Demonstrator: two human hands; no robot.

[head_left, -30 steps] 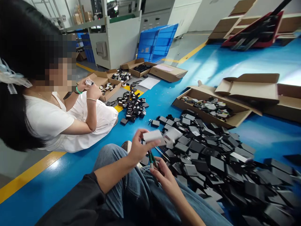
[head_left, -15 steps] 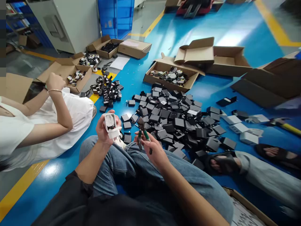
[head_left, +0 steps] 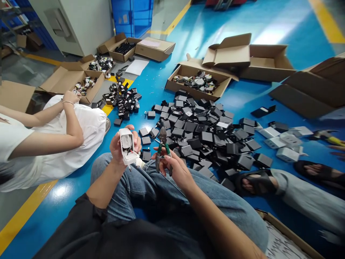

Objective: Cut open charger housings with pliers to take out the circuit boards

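Observation:
My left hand (head_left: 118, 149) is closed around a white plug adapter (head_left: 127, 145) whose casing is open, so wires and inner parts show; two prongs point down from its lower end. In my right hand (head_left: 176, 168) is a pair of green-handled pliers (head_left: 162, 144), jaws pointing up and away from me. The pliers are just right of the adapter and do not touch it. Beyond both hands, a wide heap of black adapter casings (head_left: 207, 137) covers the blue floor.
A smaller pile of black pieces (head_left: 126, 102) lies left of the heap. Behind stands a cardboard box (head_left: 168, 84) of loose parts. White adapters (head_left: 288, 154) and a hammer (head_left: 327, 136) lie right, by another person's sandalled feet (head_left: 254, 183). A co-worker's hand (head_left: 71, 97) is at left.
The adapter's lower piece has tipped further down, showing more of its wires and prongs. My right hand has shifted slightly left. The co-worker's hand at left has lowered; another hand appears at far right.

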